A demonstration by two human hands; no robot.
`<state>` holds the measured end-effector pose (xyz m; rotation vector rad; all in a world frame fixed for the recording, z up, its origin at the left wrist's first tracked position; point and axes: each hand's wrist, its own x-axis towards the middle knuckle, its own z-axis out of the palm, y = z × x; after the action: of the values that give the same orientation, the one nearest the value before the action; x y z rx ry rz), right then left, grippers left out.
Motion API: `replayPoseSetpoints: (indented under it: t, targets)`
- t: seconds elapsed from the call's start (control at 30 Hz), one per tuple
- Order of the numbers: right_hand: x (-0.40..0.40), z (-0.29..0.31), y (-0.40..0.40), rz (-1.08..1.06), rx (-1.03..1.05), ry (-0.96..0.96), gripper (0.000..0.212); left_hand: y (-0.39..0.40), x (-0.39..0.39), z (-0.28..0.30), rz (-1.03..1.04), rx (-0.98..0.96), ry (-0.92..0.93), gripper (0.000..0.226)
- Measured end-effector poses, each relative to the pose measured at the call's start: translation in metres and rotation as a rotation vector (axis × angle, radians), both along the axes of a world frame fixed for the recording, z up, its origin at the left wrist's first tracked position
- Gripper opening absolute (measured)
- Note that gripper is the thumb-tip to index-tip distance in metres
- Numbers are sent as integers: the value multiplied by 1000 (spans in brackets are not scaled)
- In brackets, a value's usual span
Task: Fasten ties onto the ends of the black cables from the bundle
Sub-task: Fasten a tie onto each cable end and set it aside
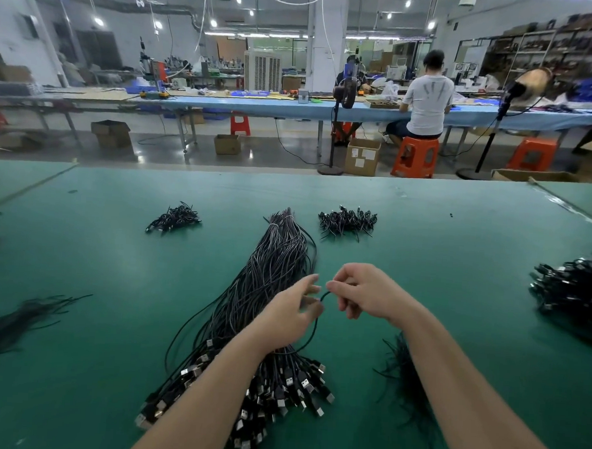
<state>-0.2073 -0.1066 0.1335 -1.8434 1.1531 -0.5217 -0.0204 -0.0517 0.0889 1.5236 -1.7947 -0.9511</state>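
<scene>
While the bundle [270, 291] lies under our hands, left hand [291, 313] and right hand [366, 293] pinch one black cable [321, 299].

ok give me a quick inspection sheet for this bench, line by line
surface: green mat, worn seam at far right
job's things: big cable bundle, banded near its far end, USB plugs toward the person; loose ties beside the right forearm
clutter: small black piles, larger heap at right, strands at left
hands: left hand and right hand both pinch one cable
cables: held one curves down to the bundle
surroundings: workbenches, orange stools, seated worker
</scene>
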Motion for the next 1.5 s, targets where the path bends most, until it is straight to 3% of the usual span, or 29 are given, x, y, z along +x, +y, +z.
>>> replayPoseSetpoints:
  t: [0.07, 0.13, 0.37, 0.43, 0.5, 0.57, 0.63, 0.7, 0.73, 0.8, 0.9, 1.13, 1.27, 1.4, 1.5]
  targets:
    - [11, 2, 1, -8, -54, -18, 22, -2, -18, 13, -9, -15, 111, 22]
    - [17, 4, 0, -97, -75, -47, 29, -2, -24, 20, 24, -43, 124, 25]
    - [29, 2, 3, -217, -218, 82, 45, 2, -18, 17, 10, -57, -228, 27]
    - [32, 1, 5, -210, -166, 27, 49, 1, -14, 14, 7, -54, -289, 26]
    - [36, -1, 6, -213, -34, -129, 56, 0, -9, 11, 57, -60, -219, 28]
    - [37, -5, 7, -256, 99, -327, 65, -1, -3, 9, 151, -35, 34, 31]
    - [41, -12, 7, -257, 187, -425, 70, -4, 2, 11, 230, 53, 527, 31]
    - [49, -25, 14, -120, 248, -423, 71, -6, 5, 18, 264, 141, 1089, 29]
    - [54, -32, 20, -26, 268, -420, 72, -7, 6, 23, 287, 164, 1277, 30]
    - [63, -44, 33, 138, 303, -441, 64, -10, 8, 31, 339, 179, 1430, 32]
    - [68, -53, 43, 284, 304, -422, 38, -9, 16, 42, 354, 184, 1475, 33]
    - [50, -53, 29, 207, 234, -286, 42, 5, 47, 45, 329, 211, 1449, 37]
    - [55, -60, 25, 158, 250, -257, 39, 17, 39, 31, 82, 255, 1347, 46]
    - [46, -47, 21, 391, 393, -280, 43, 28, 28, 11, -246, 378, 1179, 30]
    - [44, -30, 11, 262, 243, 46, 46, 31, 31, -3, -260, 456, 1024, 33]
